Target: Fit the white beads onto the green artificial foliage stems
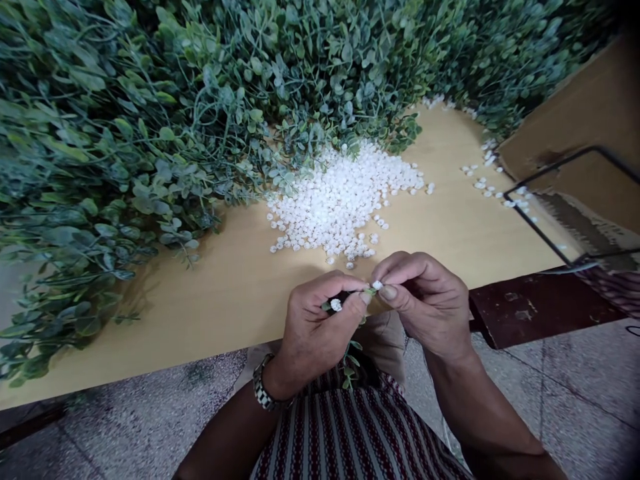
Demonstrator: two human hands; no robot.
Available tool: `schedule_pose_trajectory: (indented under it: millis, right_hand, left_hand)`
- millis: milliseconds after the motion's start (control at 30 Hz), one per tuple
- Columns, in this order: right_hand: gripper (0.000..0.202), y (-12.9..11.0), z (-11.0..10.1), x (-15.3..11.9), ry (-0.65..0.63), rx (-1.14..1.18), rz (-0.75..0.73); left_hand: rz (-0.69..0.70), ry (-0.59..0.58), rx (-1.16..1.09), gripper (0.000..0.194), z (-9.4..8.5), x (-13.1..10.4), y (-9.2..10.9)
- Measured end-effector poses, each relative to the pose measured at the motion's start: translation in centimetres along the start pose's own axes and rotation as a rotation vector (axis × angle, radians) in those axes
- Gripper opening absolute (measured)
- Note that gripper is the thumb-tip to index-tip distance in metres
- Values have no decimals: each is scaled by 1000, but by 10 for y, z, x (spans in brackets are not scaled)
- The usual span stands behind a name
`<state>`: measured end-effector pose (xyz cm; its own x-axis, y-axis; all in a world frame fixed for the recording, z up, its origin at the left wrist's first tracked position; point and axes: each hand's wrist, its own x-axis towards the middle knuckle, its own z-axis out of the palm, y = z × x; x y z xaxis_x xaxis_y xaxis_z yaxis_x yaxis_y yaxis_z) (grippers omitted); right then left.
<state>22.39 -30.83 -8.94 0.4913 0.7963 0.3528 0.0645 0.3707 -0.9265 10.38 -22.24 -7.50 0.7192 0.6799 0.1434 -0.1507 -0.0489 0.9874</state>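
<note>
My left hand is closed in a pinch on an artificial leaf sprig, whose green leaves hang down below the palm. One white bead-like piece shows on the sprig inside the curl of my left fingers. Thumb and forefinger of my right hand pinch another small white piece, right at the sprig's green tip. The two hands nearly meet at the table's front edge. Just beyond them lies a heap of small white pieces.
Artificial greenery is piled along the back and left of the tan tabletop. At the right are a torn cardboard box, a black wire frame and scattered white pieces. A dark red board sits below the table edge.
</note>
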Motion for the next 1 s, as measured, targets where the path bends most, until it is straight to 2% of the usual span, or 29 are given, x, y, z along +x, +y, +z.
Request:
schedule_pose_trajectory:
  millis: [200, 600, 867, 1000]
  right_hand:
    - [16, 3, 3, -4, 61, -98, -36]
    - [17, 10, 13, -10, 204, -462, -266]
    - [25, 16, 16, -13, 230, -489, -368]
    - [23, 18, 17, -14, 263, -512, -363]
  left_hand:
    - [-25, 36, 50, 12, 3, 0, 1]
    - [-8, 186, 113, 16, 10, -1, -1]
    - [60, 189, 133, 16, 11, -2, -2]
    - [67, 194, 149, 16, 12, -3, -2]
